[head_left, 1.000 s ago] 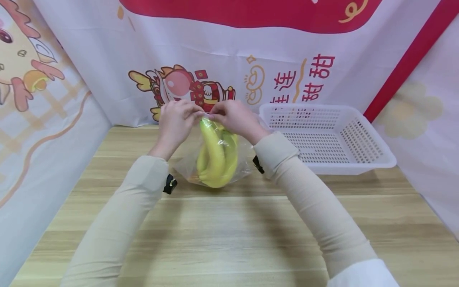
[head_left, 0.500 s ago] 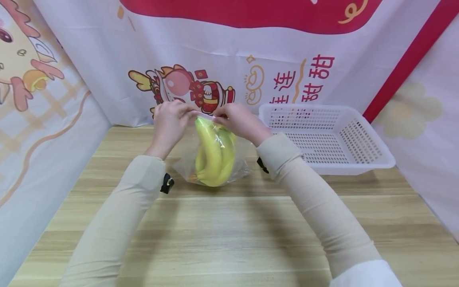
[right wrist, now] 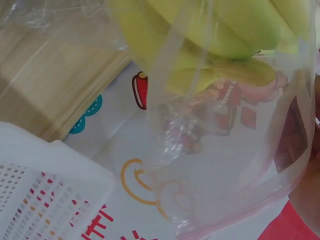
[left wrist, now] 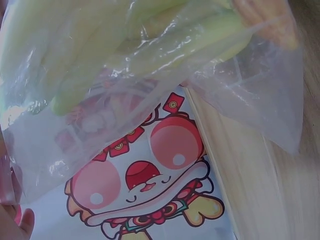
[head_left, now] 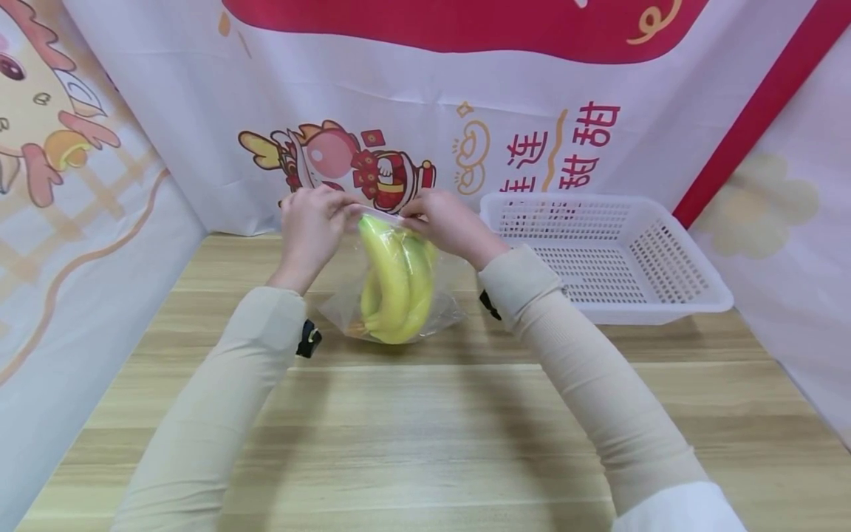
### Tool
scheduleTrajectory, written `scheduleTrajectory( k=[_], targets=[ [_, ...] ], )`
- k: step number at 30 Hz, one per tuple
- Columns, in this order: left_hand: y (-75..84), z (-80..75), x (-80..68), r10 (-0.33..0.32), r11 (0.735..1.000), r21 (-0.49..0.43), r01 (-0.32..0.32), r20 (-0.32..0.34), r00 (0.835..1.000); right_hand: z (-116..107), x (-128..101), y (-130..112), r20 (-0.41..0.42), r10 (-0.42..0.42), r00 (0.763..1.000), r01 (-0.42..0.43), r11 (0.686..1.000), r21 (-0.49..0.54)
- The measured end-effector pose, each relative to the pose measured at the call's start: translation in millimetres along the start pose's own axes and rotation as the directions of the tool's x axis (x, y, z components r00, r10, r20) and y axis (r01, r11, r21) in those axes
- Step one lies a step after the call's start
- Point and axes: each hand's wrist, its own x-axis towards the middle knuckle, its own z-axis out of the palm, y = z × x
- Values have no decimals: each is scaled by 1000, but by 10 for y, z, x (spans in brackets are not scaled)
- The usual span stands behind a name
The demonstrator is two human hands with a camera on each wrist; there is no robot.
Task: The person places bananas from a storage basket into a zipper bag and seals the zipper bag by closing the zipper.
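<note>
A clear plastic bag (head_left: 442, 314) with a pinkish strip along its mouth stands on the wooden table, holding a bunch of yellow bananas (head_left: 395, 288). My left hand (head_left: 311, 229) pinches the left end of the mouth, while my right hand (head_left: 450, 227) pinches it farther right. Between them the strip is stretched nearly straight above the banana tips. In the left wrist view, the brown stem end (left wrist: 272, 22) shows through the film, and part of the left hand (left wrist: 15, 220) is at the lower left corner. The right wrist view shows right-hand fingers (right wrist: 307, 185) at the bag's edge.
A white perforated plastic basket (head_left: 691, 299) sits at the back right of the table (head_left: 412, 443), close to the right forearm. A printed white cloth (head_left: 399, 81) hangs behind, and more printed cloth (head_left: 100, 310) lines the left side.
My hands have moved apart along the bag's mouth, the left to the left and the right slightly to the right. The bag and bananas have shifted slightly left; more strip shows.
</note>
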Motion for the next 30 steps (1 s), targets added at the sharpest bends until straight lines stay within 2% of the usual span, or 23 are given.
scheduleTrajectory(
  k=[4, 9, 23, 30],
  targets=[
    [-43, -20, 1, -36, 999, -19, 36, -3, 999, 39, -9, 83, -41, -29, 999, 28, 999, -33],
    [-71, -40, 4, -55, 998, -25, 55, 14, 998, 41, -20, 133, -53, -44, 998, 43, 999, -27],
    [-92, -50, 13, -66, 998, 6, 65, 10, 998, 17, -11, 120, -15, -17, 1000, 16, 999, -32],
    [-141, -51, 12, -76, 997, 1, 76, -7, 997, 16, -40, 198, -8, -3, 1000, 3, 1000, -17]
  ],
)
